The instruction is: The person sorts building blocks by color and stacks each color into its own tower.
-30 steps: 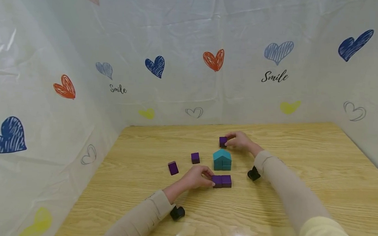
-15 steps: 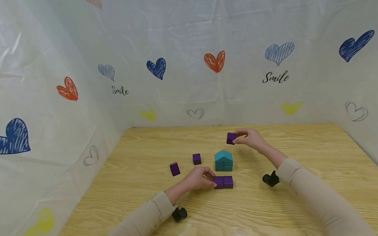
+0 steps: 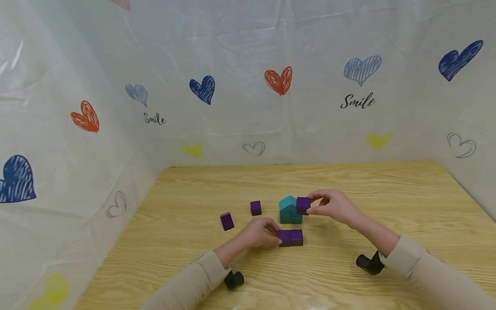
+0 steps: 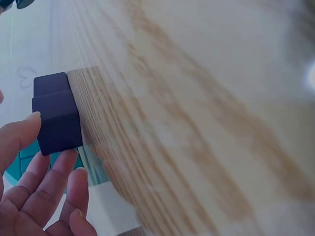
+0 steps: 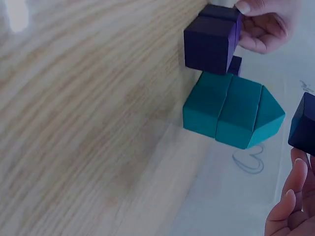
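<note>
Two purple blocks stand side by side on the wooden table. My left hand [image 3: 260, 233] pinches the left purple block [image 3: 284, 238] between thumb and fingers, while the other purple block [image 3: 296, 237] touches its right side. Behind this pair is a teal house-shaped stack [image 3: 287, 213], its layers and pointed top showing in the right wrist view. My right hand [image 3: 332, 206] holds a third purple block [image 3: 302, 205] by thumb and fingertips. That block is raised off the table and overlaps the stack's right side in the head view; the right wrist view shows a gap between them.
Left of the stack lie a purple cube [image 3: 256, 208] and a tilted purple block [image 3: 227, 221]. Black devices [image 3: 370, 263] hang at both wrists, close over the wooden table [image 3: 202, 185]. A white sheet [image 3: 239, 39] printed with hearts rises behind and along the sides.
My right hand has lifted its purple block from the far side of the table and brought it toward me, beside the teal stack's top. The left hand stays on the pair.
</note>
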Demonstrator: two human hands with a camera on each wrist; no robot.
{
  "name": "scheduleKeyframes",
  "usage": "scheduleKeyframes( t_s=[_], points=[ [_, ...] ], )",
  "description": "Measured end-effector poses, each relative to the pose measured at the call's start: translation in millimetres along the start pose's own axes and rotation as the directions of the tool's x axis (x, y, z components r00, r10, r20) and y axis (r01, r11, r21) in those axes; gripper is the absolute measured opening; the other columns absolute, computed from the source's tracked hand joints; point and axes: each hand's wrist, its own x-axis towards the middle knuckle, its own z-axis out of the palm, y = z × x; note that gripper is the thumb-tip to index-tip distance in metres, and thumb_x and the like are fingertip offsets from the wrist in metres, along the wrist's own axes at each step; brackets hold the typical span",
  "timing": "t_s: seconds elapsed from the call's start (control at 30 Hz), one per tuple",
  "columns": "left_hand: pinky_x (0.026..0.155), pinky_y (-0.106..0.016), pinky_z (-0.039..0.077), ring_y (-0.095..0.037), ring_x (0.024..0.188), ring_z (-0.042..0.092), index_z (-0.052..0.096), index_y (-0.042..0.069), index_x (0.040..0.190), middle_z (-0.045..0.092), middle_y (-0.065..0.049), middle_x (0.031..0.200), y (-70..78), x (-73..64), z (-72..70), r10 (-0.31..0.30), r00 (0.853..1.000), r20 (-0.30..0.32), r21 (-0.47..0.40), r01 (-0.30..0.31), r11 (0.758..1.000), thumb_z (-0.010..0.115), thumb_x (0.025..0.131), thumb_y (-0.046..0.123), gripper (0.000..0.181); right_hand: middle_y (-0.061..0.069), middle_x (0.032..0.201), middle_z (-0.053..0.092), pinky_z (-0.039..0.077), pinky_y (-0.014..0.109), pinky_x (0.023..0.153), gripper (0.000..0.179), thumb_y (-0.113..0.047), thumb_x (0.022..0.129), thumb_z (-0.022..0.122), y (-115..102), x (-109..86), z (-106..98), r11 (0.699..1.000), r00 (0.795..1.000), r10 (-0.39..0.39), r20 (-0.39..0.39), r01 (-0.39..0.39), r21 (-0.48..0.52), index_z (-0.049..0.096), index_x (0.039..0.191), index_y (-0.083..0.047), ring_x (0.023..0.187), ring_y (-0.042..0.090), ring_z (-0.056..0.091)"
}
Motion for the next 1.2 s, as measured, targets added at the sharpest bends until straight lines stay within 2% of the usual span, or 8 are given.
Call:
scheduleKeyframes(
  t_s=[0.17, 0.5, 0.73, 1.2],
  points=[
    [0.073, -0.027, 0.047, -0.011, 0.082, 0.058, 0.066, 0.01, 0.094, 0.064, 0.002, 0.088, 0.8, -1.2, 0.4, -0.009, 1.0, -0.006, -0.001, 0.009, 1.0, 0.075, 0.076, 0.017, 0.022, 0.012, 0.09, 0.064, 0.044, 0.025, 0.057, 0.044, -0.023, 0.077, 0.073, 3, -9.5, 17, 0.999, 0.999, -0.035, 0.024, 0.035, -0.009, 0.062, 0.112, 0.002, 0.07, 0.013, 0.054],
    [0.072, -0.025, 0.047, -0.011, 0.082, 0.058, 0.066, 0.009, 0.094, 0.065, 0.001, 0.089, 1.3, -0.6, -0.6, -0.012, 1.0, 0.001, -0.009, 0.012, 1.0, 0.076, 0.075, 0.017, 0.022, 0.012, 0.095, 0.065, 0.043, 0.022, 0.056, 0.036, -0.019, 0.075, 0.075, 11, -14.1, 40, 0.992, 0.994, -0.083, 0.074, 0.089, -0.094, 0.065, 0.103, 0.001, 0.064, 0.008, 0.051],
    [0.074, -0.026, 0.048, -0.011, 0.082, 0.058, 0.066, 0.01, 0.094, 0.065, 0.002, 0.088, 0.7, -0.8, -0.2, -0.004, 1.0, -0.002, -0.004, 0.003, 1.0, 0.075, 0.076, 0.016, 0.022, 0.012, 0.095, 0.065, 0.043, 0.023, 0.055, 0.036, -0.018, 0.075, 0.075, 13, -15.6, 44, 0.99, 0.99, -0.105, 0.094, 0.113, -0.089, 0.065, 0.103, 0.002, 0.064, 0.009, 0.051],
    [0.075, -0.028, 0.048, -0.012, 0.083, 0.059, 0.066, 0.009, 0.094, 0.065, 0.0, 0.089, 0.6, 0.0, -0.9, -0.001, 1.0, -0.001, 0.005, 0.001, 1.0, 0.076, 0.075, 0.016, 0.022, 0.013, 0.093, 0.064, 0.043, 0.022, 0.054, 0.031, -0.014, 0.076, 0.074, 14, -16.3, 49, 0.989, 0.99, -0.112, 0.084, 0.119, -0.091, 0.064, 0.102, 0.001, 0.059, 0.009, 0.052]
  ],
)
